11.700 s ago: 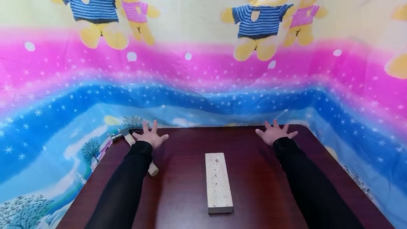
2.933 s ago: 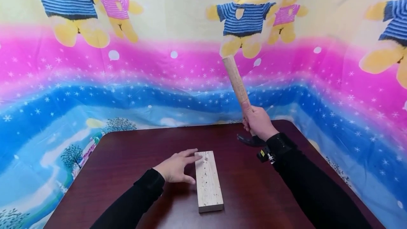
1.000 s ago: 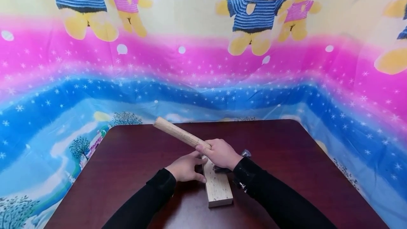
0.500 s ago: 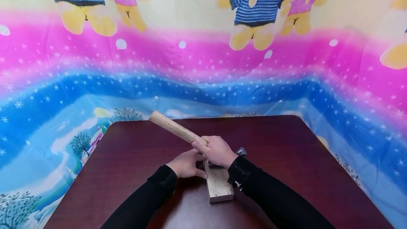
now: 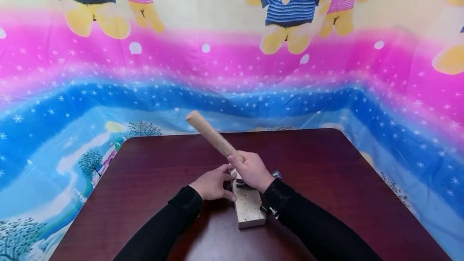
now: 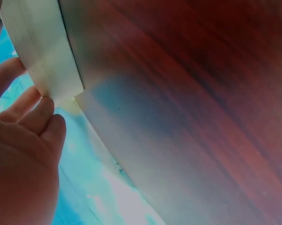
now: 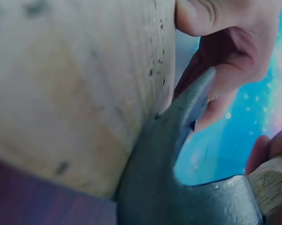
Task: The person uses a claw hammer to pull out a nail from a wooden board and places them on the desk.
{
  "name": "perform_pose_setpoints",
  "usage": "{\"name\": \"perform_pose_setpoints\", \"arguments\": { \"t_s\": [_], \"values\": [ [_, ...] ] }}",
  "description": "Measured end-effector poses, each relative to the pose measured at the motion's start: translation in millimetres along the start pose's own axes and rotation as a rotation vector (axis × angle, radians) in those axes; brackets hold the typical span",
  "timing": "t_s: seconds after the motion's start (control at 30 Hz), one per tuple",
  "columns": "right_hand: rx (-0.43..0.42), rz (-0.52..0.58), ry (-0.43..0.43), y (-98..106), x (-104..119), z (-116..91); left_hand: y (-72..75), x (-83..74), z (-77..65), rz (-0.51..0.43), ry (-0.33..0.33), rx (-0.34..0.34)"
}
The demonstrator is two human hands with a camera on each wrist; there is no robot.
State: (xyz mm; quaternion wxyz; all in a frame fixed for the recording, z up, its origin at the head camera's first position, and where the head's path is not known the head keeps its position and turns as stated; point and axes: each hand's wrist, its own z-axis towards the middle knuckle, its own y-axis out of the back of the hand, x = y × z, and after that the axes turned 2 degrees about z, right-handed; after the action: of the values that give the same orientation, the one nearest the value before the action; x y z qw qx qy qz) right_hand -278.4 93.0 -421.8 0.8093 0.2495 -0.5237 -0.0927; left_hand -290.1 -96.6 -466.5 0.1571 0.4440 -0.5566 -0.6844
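Note:
My right hand (image 5: pixel 253 171) grips a claw hammer (image 5: pixel 212 134) low on its wooden handle, near the head. The handle slants up and away to the left. In the right wrist view the metal claw (image 7: pixel 148 164) lies right against the face of a pale wooden block (image 5: pixel 250 209). The block lies lengthwise on the table, dotted with small dark holes. At its far left side my left hand (image 5: pixel 213 184) holds it, thumb along the near side. The left wrist view shows bent fingers (image 6: pixel 40 115) at the block's edge. My right hand hides the block's far end.
The dark red-brown table (image 5: pixel 163 164) has rounded far corners. A patterned cloth (image 5: pixel 224 67) with bears and snowflakes hangs behind it and along both sides. Each forearm wears a black sleeve, and a small device (image 5: pixel 270 210) sits under the right wrist.
The hammer, first lying at the table's back left, was lifted by the right hand and brought onto the block. Since half a second ago its handle has tipped more upright. The left hand keeps its hold.

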Motion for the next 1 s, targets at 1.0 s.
{"name": "perform_pose_setpoints", "arguments": {
  "t_s": [1.0],
  "values": [
    [0.447,0.263,0.019,45.1,56.6,26.0,-8.5,4.8,-7.6,-0.009,-0.023,-0.013]
  ]
}}
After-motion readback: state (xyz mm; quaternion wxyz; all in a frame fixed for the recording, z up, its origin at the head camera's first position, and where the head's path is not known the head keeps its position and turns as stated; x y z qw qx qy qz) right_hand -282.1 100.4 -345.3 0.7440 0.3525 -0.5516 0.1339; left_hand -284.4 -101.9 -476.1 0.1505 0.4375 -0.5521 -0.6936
